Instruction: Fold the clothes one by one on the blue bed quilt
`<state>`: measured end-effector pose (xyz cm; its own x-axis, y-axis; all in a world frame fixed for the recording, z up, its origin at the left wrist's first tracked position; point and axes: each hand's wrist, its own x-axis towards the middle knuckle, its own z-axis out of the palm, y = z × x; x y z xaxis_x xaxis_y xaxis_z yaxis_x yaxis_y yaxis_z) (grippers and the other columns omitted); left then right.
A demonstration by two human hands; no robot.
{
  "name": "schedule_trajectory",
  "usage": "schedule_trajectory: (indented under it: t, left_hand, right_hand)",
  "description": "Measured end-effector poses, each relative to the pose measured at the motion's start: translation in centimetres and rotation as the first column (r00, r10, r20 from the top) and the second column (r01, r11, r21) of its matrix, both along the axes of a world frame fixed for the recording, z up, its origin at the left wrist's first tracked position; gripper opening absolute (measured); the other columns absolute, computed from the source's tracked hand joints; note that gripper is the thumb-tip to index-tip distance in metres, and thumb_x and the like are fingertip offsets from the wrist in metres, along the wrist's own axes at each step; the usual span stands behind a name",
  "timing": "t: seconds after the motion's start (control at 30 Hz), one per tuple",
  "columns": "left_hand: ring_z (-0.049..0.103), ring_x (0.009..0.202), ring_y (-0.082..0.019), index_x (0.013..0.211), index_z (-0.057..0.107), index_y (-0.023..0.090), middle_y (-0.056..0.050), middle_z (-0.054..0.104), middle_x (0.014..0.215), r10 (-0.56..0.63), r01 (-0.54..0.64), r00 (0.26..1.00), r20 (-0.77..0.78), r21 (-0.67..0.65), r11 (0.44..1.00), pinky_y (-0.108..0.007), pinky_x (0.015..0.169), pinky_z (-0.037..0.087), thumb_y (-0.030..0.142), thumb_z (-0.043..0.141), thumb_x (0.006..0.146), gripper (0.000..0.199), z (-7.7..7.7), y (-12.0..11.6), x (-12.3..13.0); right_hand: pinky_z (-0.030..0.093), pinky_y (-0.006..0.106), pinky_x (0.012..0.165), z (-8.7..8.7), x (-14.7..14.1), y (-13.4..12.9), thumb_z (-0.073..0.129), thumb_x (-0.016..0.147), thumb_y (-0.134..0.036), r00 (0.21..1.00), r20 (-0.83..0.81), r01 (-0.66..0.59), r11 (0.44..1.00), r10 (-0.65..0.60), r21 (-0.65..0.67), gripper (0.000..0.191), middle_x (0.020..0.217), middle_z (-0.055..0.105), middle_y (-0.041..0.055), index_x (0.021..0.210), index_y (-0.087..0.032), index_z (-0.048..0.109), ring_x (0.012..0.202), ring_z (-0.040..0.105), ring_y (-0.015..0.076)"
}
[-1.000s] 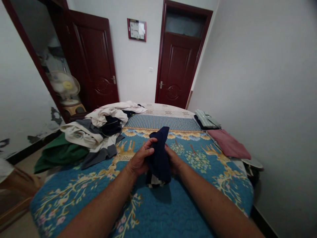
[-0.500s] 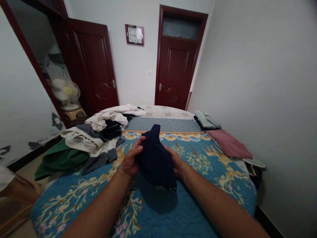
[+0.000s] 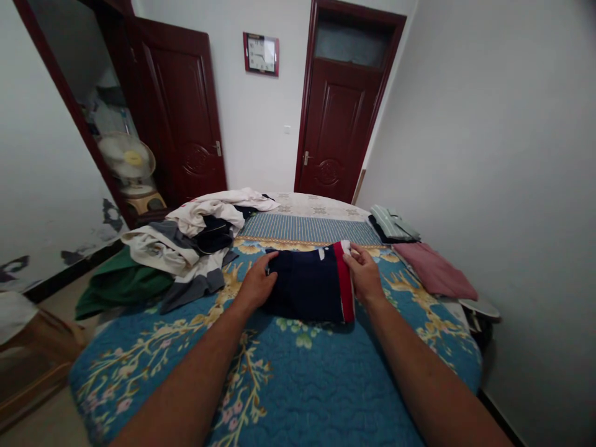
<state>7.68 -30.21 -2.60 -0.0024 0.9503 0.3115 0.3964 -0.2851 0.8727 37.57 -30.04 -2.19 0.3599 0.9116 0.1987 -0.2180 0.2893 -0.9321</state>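
Note:
A navy garment with a red and white band along its right end lies folded in a flat rectangle at the middle of the table. My left hand pinches its upper left corner, thumb and fingers closed on the cloth. At the upper right corner, my right hand grips the white edge beside the red band. Under the garment spreads a teal floral cover.
White, grey and navy clothes are heaped at the left, with a green cloth below them. Folded on the right are a pink garment and a striped pale green one. A wooden chair stands at the lower left.
The navy garment was bunched and raised between both hands; now it is spread flat in a rectangle with its red and white band showing. My right hand has moved right and up.

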Motion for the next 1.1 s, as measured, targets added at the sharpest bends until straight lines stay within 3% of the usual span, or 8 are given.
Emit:
schedule_trajectory:
  t: [0.2,0.33,0.4,0.47,0.63,0.77,0.93,1.1]
  left_hand:
    - [0.073,0.099,-0.022,0.152,0.058,0.016,-0.014,0.074,0.130,0.237,-0.246,0.968,-0.084,-0.123,0.962,-0.034,0.089,0.056,0.012,0.062,0.082,0.070,-1.7,2.0,-1.4]
    - [0.071,0.084,-0.022,0.117,0.073,0.015,-0.009,0.078,0.100,0.284,-0.336,0.925,-0.253,-0.195,0.921,-0.031,0.076,0.051,0.024,0.066,0.086,0.033,-1.9,2.7,-2.4]
    - [0.069,0.077,-0.023,0.086,0.072,0.019,-0.006,0.073,0.080,0.214,-0.301,0.907,-0.363,-0.200,0.932,-0.031,0.071,0.047,0.030,0.065,0.088,0.013,-1.7,2.7,-2.8]
    - [0.066,0.074,-0.024,0.067,0.061,0.022,-0.004,0.066,0.068,0.146,-0.249,0.894,-0.425,-0.199,0.948,-0.032,0.070,0.043,0.034,0.063,0.091,0.027,-1.5,2.4,-2.7]
    - [0.064,0.082,-0.024,0.080,0.052,0.025,-0.005,0.065,0.079,0.177,-0.221,0.906,-0.385,-0.071,0.973,-0.034,0.074,0.042,0.036,0.048,0.101,0.024,-1.6,1.4,-0.9]
    - [0.061,0.080,-0.024,0.088,0.046,0.026,-0.002,0.062,0.082,0.082,-0.110,0.949,-0.305,-0.076,0.991,-0.033,0.072,0.041,0.030,0.053,0.093,0.010,-1.9,0.7,0.0]
    - [0.060,0.080,-0.023,0.091,0.048,0.025,-0.001,0.063,0.082,0.063,-0.091,0.964,-0.258,-0.096,0.991,-0.032,0.071,0.040,0.026,0.058,0.085,0.012,-1.8,0.6,-0.5]
    - [0.061,0.085,-0.023,0.091,0.051,0.024,-0.001,0.066,0.087,-0.032,0.023,0.982,-0.188,-0.049,0.999,-0.032,0.074,0.043,0.027,0.060,0.081,0.014,-1.9,0.8,0.1]
  right_hand:
    - [0.063,0.045,0.098,0.6,-0.5,-0.9,0.087,0.077,-0.040,0.950,-0.044,-0.303,0.947,0.309,0.102,0.042,0.120,0.078,0.0082,0.114,-0.024,0.074,0.120,0.073,0.0275]
    - [0.064,0.036,0.073,-1.5,0.5,0.2,0.078,0.078,-0.042,0.957,0.277,-0.061,0.992,0.089,-0.109,0.029,0.095,0.078,0.0070,0.097,-0.020,0.076,0.094,0.076,0.0253]
    - [0.061,0.034,0.067,-2.5,0.8,0.6,0.072,0.081,-0.040,0.875,0.467,-0.020,0.975,0.124,-0.220,0.027,0.088,0.077,0.0070,0.097,-0.019,0.077,0.085,0.075,0.0248]
    - [0.061,0.037,0.073,-3.0,0.4,0.5,0.066,0.086,-0.037,0.737,0.640,-0.066,0.966,0.217,-0.250,0.026,0.090,0.078,0.0086,0.100,-0.019,0.078,0.087,0.075,0.0261]
    - [0.054,0.047,0.108,-3.1,-4.5,-1.9,0.067,0.090,-0.028,0.448,0.891,-0.221,0.975,0.076,0.027,0.050,0.139,0.069,0.0159,0.139,-0.020,0.069,0.127,0.065,0.0307]
    - [0.041,0.052,0.123,-3.7,-8.3,-3.1,0.068,0.092,-0.025,0.259,0.965,-0.411,0.901,-0.031,0.139,0.048,0.156,0.056,0.0161,0.140,-0.021,0.069,0.144,0.051,0.0310]
    - [0.046,0.050,0.118,-4.2,-8.3,-2.3,0.066,0.094,-0.026,0.381,0.922,-0.191,0.970,-0.070,0.152,0.065,0.153,0.055,0.0216,0.157,-0.016,0.052,0.141,0.053,0.0318]
    - [0.054,0.037,0.087,-3.9,-7.6,-0.9,0.068,0.092,-0.032,0.478,0.865,-0.092,0.988,0.154,-0.125,0.065,0.098,0.075,0.0082,0.154,-0.017,0.056,0.090,0.069,0.0243]
